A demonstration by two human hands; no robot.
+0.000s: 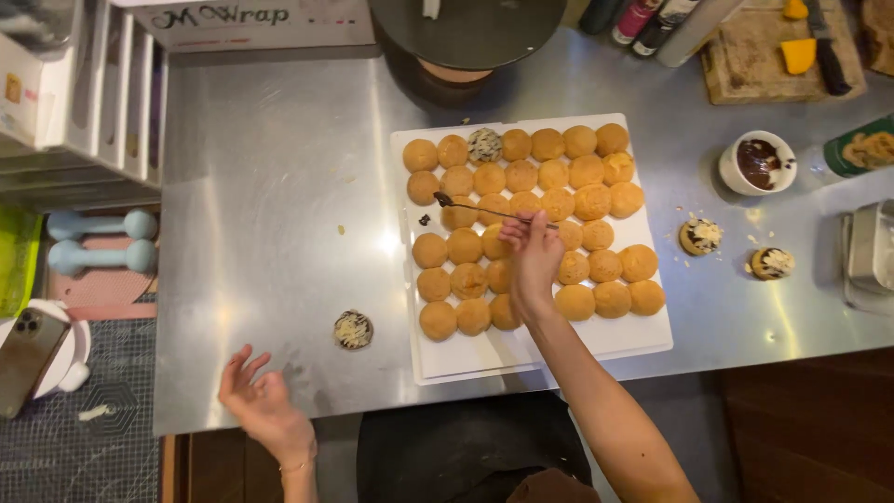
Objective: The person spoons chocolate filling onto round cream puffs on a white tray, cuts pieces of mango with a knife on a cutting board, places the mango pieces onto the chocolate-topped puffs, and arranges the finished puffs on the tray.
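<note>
White wrap box (pixel 242 23) top left; phone (pixel 28 359) screen-down, left edge.

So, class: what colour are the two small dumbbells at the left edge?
The dumbbells are pale blue, lying on a pink mat; the head view shows them.

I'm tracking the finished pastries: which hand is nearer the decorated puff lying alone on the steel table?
Left. The left hand is just below-left of the decorated puff; the right hand is over the tray.
</note>
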